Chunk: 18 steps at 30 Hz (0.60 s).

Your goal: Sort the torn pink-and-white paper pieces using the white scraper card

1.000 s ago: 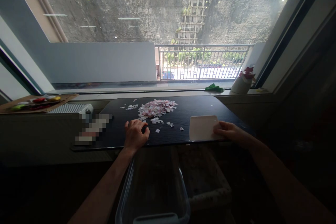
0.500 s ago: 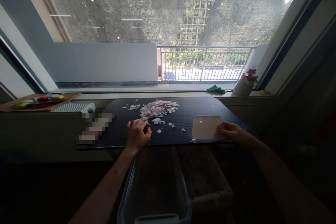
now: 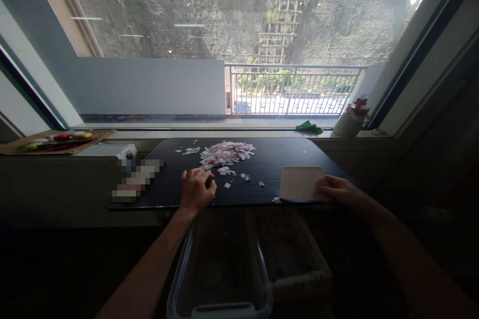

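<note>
My right hand (image 3: 339, 189) grips the right edge of a white rectangular plate (image 3: 300, 183) with rounded corners, thumb in front; it is over the right front of the black table (image 3: 280, 152). My left hand (image 3: 197, 188) rests at the table's front edge, fingers loosely curled, a gap between thumb and forefinger, nothing visible in it. Just beyond it lies a heap of small cut paper pieces (image 3: 228, 153), white and pinkish. A few loose paper scraps (image 3: 227, 185) are scattered between the hands. One scrap (image 3: 276, 200) is by the plate's lower left corner.
Below the table edge stands a clear plastic bin (image 3: 266, 269), beside a worn box (image 3: 299, 279). A radiator (image 3: 108, 152) and a cardboard sheet (image 3: 101, 138) with colourful items are at left. On the sill are a green cloth (image 3: 309, 127) and a pale container (image 3: 346, 124).
My right hand has moved the white plate slightly to the right, and its sheen has gone. The left hand stays in place. The view has shifted slightly.
</note>
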Available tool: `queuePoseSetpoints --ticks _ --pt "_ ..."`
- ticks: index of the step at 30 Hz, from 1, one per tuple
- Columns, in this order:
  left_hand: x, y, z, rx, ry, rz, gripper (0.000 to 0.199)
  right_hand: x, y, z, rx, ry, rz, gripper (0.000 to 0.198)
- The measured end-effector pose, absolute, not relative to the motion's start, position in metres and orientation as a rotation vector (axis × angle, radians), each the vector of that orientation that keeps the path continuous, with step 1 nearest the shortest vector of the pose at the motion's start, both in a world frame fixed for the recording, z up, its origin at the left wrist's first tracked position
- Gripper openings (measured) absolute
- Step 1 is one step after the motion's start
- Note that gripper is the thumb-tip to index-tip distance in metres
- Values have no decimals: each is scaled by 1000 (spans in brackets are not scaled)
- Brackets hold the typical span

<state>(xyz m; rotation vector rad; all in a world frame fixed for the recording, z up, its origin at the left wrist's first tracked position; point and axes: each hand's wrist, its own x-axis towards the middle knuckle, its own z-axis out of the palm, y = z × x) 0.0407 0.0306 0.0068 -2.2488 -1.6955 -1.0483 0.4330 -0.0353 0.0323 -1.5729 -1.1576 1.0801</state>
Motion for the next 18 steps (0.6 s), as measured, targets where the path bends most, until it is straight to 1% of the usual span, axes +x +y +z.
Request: queuePoseSetpoints --ticks 3,12,18 --pt "40 31 7 -2251 -1700 -1043 16 424 -33 34 -1559 -1181 1109 28" --pt "41 31 6 -2250 -1694 -1044 15 410 -32 46 -1510 -1246 1130 36" --pt "41 30 6 -2241 -1688 -1056 14 410 -31 44 -1520 -1268 1123 32"
